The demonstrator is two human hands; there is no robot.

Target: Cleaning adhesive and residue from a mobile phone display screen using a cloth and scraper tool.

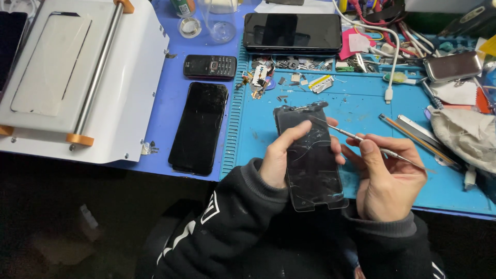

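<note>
While I had the cracked phone screen (311, 160) up over the near edge of the blue work mat (361, 103), its long axis ran pretty much near-to-far, top end tipped a little to the far left. My left hand (283, 155) was the one actually carrying it: fingers wrapped round the left edge from behind, thumb laid across the glass, so the panel sat right inside that grip and not on the mat at all. My right hand (385, 178) was just to the right of it, fingers pinched narrow on a thin metal pry tool (361, 140), pen-style. The tool's shaft ran from that hand up and to the left across the glass, its tip sitting near the far-left top corner of the panel. So the working end lay far-left of my right fingers, and the glass itself was touching the left ones. Whether the tip was actually under the glass or just on it, I couldn't tell.

Further out: a dark smartphone (199, 128) lay flat on the left, well apart, with a small keypad phone (210, 66) beyond it and a white laminating machine (77, 77) at the far left. Another black phone (292, 32) sat at the far edge, loose screws and small parts (289, 70) in the mat's tray, a white cable (393, 62), and a grey cloth (462, 134) at right.
</note>
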